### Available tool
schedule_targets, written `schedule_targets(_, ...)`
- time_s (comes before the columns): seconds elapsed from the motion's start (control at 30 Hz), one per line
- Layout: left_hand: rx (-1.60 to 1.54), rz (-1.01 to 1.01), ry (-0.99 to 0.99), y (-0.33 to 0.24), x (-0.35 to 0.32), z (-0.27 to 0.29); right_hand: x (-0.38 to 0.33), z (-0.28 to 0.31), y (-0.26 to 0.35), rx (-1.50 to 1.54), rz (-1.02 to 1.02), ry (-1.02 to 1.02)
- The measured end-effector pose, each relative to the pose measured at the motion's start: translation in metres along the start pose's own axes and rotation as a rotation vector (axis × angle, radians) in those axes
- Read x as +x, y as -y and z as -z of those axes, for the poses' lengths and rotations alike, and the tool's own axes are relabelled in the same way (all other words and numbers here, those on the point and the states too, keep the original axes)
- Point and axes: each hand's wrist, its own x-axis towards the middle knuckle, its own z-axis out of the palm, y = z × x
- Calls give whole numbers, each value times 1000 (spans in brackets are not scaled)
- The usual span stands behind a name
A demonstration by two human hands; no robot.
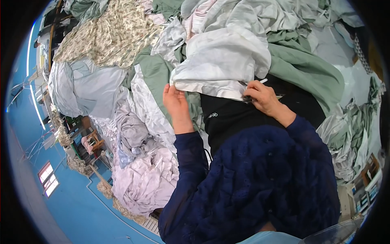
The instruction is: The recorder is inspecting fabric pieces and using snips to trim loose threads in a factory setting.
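My right hand (264, 97) closes around small dark snips (248, 99) at the hem of the white cloth (221, 67); my left hand (175, 103) pinches that hem flat. The cloth lies atop the fabric heap (134, 134) over my lap. A slip could nick the hem. The blades hide under my fingers.

Single head view, looking down, apparently tilted, close over fabric heap (227, 57)

blue floor (81, 219), window (48, 179), fabric heaps (142, 183) all around.
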Motion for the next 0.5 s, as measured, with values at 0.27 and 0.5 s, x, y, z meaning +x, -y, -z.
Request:
schedule_targets(0.27,788,-499,271,25,-2,-14,9,72,33,55,55,-247)
schedule_targets(0.5,1202,-989,147,34,-22,-50,-22,137,57,-19,27,-336)
